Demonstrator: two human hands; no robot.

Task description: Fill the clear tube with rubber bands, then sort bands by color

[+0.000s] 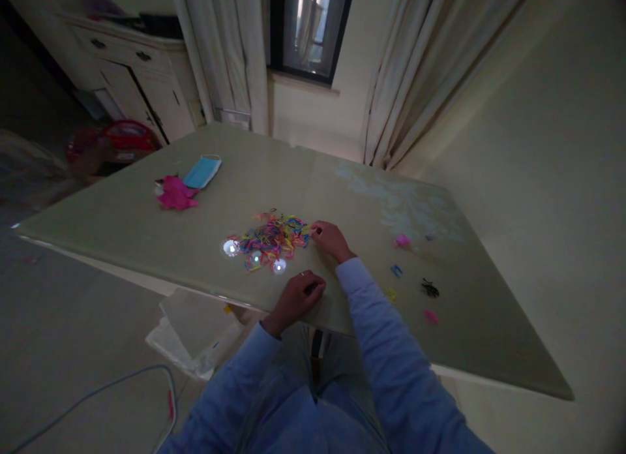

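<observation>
A mixed pile of small colourful rubber bands point(274, 235) lies on the green-grey table. At its right edge is my right hand point(333, 240), with thumb and fingertips pinched together at the outermost bands; what is between them is too small to tell. Closer to the table's front edge rests my left hand point(298, 296), its fingers curled in and a ring on one finger. Anything inside it is hidden. Right of my right forearm lie small single-colour groups: pink point(402, 241), blue point(396, 271), yellow point(390, 294), black bands point(430, 287) and another pink one point(431, 317).
A blue face mask point(202, 172) and a crumpled bright pink piece point(177, 193) lie at the table's left. Bright light reflections show on the tabletop by the pile. Below the front edge are clear plastic bags point(190, 330). A white cabinet point(141, 75) and curtains stand behind.
</observation>
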